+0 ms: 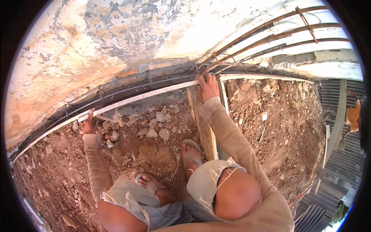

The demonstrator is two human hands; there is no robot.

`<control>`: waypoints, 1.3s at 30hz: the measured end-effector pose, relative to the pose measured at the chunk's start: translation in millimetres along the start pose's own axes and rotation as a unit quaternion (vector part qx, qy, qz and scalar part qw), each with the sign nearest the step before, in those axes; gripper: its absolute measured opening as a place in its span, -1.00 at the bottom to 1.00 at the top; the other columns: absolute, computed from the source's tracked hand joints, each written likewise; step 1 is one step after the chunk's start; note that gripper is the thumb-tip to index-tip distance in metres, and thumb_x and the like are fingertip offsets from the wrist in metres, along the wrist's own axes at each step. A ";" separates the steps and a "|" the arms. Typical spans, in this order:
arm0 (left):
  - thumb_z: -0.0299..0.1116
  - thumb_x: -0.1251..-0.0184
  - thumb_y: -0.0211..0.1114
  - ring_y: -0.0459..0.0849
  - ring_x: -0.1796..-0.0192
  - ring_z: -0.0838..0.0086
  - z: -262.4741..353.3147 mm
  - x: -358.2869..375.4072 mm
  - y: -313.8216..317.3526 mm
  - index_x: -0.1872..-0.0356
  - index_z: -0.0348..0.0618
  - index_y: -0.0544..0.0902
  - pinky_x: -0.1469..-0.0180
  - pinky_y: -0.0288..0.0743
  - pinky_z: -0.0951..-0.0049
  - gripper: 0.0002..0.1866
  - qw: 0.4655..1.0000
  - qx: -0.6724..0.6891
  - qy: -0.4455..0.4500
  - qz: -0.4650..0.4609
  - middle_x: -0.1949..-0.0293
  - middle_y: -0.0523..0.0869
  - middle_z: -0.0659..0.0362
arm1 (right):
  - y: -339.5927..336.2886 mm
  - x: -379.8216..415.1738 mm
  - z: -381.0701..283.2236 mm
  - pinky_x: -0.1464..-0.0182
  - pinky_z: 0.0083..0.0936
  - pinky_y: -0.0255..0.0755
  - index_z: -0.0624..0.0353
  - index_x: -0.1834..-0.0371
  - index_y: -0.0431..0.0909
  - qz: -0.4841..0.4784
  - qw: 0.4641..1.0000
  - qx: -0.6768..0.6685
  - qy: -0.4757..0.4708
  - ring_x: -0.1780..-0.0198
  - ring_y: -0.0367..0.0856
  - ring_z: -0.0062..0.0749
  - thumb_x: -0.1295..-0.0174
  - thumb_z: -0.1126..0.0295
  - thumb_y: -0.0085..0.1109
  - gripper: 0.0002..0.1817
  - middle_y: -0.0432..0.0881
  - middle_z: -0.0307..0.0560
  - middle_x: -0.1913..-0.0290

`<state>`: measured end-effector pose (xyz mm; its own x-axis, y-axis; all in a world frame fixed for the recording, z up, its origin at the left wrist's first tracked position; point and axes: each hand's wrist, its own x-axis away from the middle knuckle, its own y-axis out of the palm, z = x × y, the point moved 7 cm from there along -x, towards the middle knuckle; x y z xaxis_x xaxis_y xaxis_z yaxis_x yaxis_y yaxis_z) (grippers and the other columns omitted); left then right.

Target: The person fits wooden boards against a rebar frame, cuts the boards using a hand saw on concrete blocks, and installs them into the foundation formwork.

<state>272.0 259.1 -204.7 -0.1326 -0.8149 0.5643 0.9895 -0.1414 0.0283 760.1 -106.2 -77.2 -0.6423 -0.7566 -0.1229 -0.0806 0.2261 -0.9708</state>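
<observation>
My left hand (89, 124) is at the long pale strip (143, 95) that runs along the foot of the wall, its fingers closed at the strip's edge around a small whitish piece (83, 117). Farther right, my right hand (208, 88) rests on the strip near its right part, fingers spread, beside the top of a wooden plank (204, 127). Behind the strip lies a dark trench with thin steel bars (150, 79). Rusty rebar (266, 38) rises from it toward the upper right.
A weathered wall (96, 46) stands ahead. Reddish soil (278, 135) with rubble (158, 123) lies on both sides of the plank. My sandalled feet (191, 156) are beside it. Corrugated sheets (340, 170) and part of another person (353, 116) show at the far right.
</observation>
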 end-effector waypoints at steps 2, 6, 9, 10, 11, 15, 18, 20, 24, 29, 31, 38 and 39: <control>-0.09 -0.10 0.67 0.46 -0.42 -0.11 -2.3 -10.1 -9.2 -0.54 -0.33 0.00 -0.35 0.49 -0.06 0.18 1.000 -0.024 -0.006 -0.008 -0.42 0.40 -0.20 | 4.2 -4.8 -3.2 -0.37 -0.12 0.30 -0.04 -0.20 0.61 -0.016 0.997 0.063 -0.038 -0.40 0.33 -0.05 -0.22 0.36 0.23 -0.57 0.43 -0.11 -0.36; 0.00 -0.13 0.63 0.44 -0.43 -0.13 -4.2 -8.4 -13.4 -0.59 -0.36 -0.27 -0.37 0.48 -0.07 0.35 0.999 -0.036 -0.015 0.019 -0.47 0.33 -0.24 | 6.6 -9.8 -3.2 -0.36 -0.15 0.32 -0.04 -0.14 0.65 -0.009 0.999 0.033 -0.034 -0.39 0.37 -0.13 -0.21 0.41 0.19 -0.61 0.50 -0.20 -0.31; -0.01 -0.17 0.61 0.42 -0.44 -0.15 10.9 19.1 1.6 -0.60 -0.33 -0.24 -0.36 0.48 -0.07 0.30 0.999 -0.036 -0.014 0.036 -0.47 0.33 -0.24 | 3.6 -12.3 -2.8 -0.35 -0.19 0.37 -0.02 -0.13 0.64 0.013 0.999 -0.005 -0.032 -0.36 0.42 -0.20 -0.20 0.44 0.17 -0.60 0.54 -0.27 -0.28; -0.02 -0.17 0.61 0.42 -0.44 -0.15 10.5 20.4 1.5 -0.60 -0.29 -0.21 -0.33 0.49 -0.07 0.28 0.998 -0.046 -0.006 0.035 -0.47 0.34 -0.24 | 2.9 -13.0 -2.5 -0.34 -0.20 0.39 -0.02 -0.13 0.64 -0.002 1.000 -0.014 -0.019 -0.35 0.45 -0.20 -0.20 0.45 0.16 -0.61 0.55 -0.26 -0.27; -0.03 -0.17 0.61 0.43 -0.44 -0.15 12.0 20.4 0.8 -0.61 -0.25 -0.19 -0.31 0.50 -0.07 0.26 0.998 -0.055 0.003 0.034 -0.47 0.34 -0.24 | 2.1 -14.5 -2.4 -0.34 -0.21 0.41 -0.01 -0.12 0.64 -0.018 1.000 -0.023 -0.007 -0.33 0.47 -0.20 -0.20 0.46 0.16 -0.61 0.56 -0.26 -0.26; -0.03 -0.13 0.64 0.44 -0.43 -0.15 7.5 18.9 -4.8 -0.62 -0.18 -0.26 -0.27 0.52 -0.08 0.32 0.995 -0.050 0.011 0.085 -0.48 0.33 -0.22 | 1.6 -18.7 -3.5 -0.36 -0.20 0.41 -0.01 -0.12 0.63 -0.043 0.999 -0.018 -0.001 -0.33 0.47 -0.12 -0.18 0.46 0.17 -0.60 0.55 -0.24 -0.28; -0.01 -0.16 0.61 0.45 -0.43 -0.08 5.0 12.8 -9.5 -0.56 -0.23 -0.60 -0.30 0.53 -0.04 0.49 0.996 -0.083 0.015 0.042 -0.51 0.27 -0.27 | 5.7 -15.4 -2.6 -0.39 -0.21 0.39 0.08 -0.12 0.63 -0.042 0.999 -0.009 -0.014 -0.38 0.41 -0.09 -0.15 0.41 0.20 -0.59 0.53 -0.19 -0.33; 0.00 -0.16 0.61 0.44 -0.44 -0.06 4.5 14.6 -10.7 -0.58 -0.23 -0.56 -0.28 0.55 -0.03 0.47 0.996 -0.079 0.017 0.033 -0.50 0.28 -0.25 | 4.3 -12.7 -2.9 -0.40 -0.21 0.38 0.12 -0.12 0.62 -0.032 0.999 0.005 -0.030 -0.41 0.37 -0.09 -0.14 0.40 0.21 -0.58 0.51 -0.17 -0.36; -0.09 -0.06 0.70 0.48 -0.41 0.07 -3.6 18.2 -25.9 -0.65 -0.15 -0.31 -0.15 0.64 0.08 0.41 0.994 -0.083 0.020 0.067 -0.54 0.22 -0.12 | -3.1 -6.9 -9.8 -0.50 0.01 0.19 0.15 -0.10 0.63 -0.069 0.995 0.031 -0.059 -0.50 0.25 -0.07 -0.13 0.35 0.22 -0.58 0.43 -0.11 -0.44; 0.01 -0.06 0.67 0.47 -0.42 0.05 -2.6 10.4 -25.9 -0.64 -0.23 -0.14 -0.17 0.67 0.12 0.34 0.988 -0.116 0.041 0.099 -0.57 0.15 -0.13 | -2.9 -10.7 -32.3 -0.56 0.14 -0.04 0.15 -0.07 0.62 -0.067 0.982 0.113 -0.137 -0.54 0.21 -0.04 -0.16 0.32 0.23 -0.61 0.47 -0.05 -0.41; -0.10 -0.20 0.61 0.40 -0.47 0.03 -3.6 2.4 -23.2 -0.63 -0.25 -0.33 -0.25 0.59 0.05 0.33 0.992 -0.089 0.056 0.074 -0.55 0.18 -0.19 | 10.0 -14.4 -29.5 -0.58 0.11 -0.07 0.16 -0.04 0.62 -0.068 0.984 0.104 -0.124 -0.54 0.21 -0.04 -0.19 0.33 0.21 -0.65 0.57 -0.04 -0.31; 0.01 -0.12 0.63 0.51 -0.37 0.06 3.8 3.4 -24.5 -0.64 -0.26 -0.12 -0.17 0.66 0.17 0.28 0.985 -0.120 0.081 0.090 -0.51 0.25 -0.22 | 9.3 -8.7 -25.9 -0.56 0.22 -0.14 0.16 0.00 0.64 -0.111 0.969 0.141 -0.171 -0.49 0.31 -0.10 -0.22 0.32 0.21 -0.69 0.68 -0.05 -0.13; 0.04 -0.06 0.66 0.47 -0.41 0.02 4.4 5.0 -22.4 -0.61 -0.38 -0.09 -0.20 0.67 0.14 0.32 0.986 -0.107 0.087 0.092 -0.52 0.21 -0.25 | 8.1 -11.3 -22.4 -0.56 0.22 -0.14 0.16 0.00 0.64 -0.112 0.968 0.149 -0.166 -0.49 0.31 -0.10 -0.22 0.32 0.21 -0.69 0.68 -0.05 -0.13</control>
<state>249.4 260.7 -198.9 0.0215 -0.9191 0.3934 0.9655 -0.0830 -0.2467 749.7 -82.1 -79.0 -0.3496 -0.9330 0.0858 0.0660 -0.1159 -0.9911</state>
